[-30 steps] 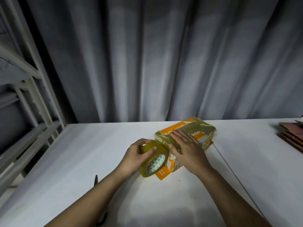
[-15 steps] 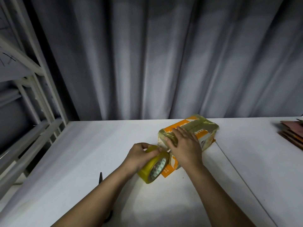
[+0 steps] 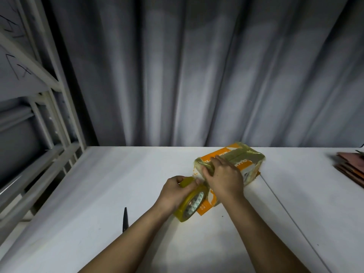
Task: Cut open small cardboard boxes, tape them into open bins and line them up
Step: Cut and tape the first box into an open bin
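— Head view, starting at the left: scissors lie near the left forearm. The left hand has its fingers curled round the tape roll.

— And the right hand?

— Fingers spread flat on the cardboard box, pressing near its close end. The box sits under those fingers on the white table, its long axis running away to the right.

— So, taping?

— I'd say so. Next, probably, draw the strip down the near face and smooth it.
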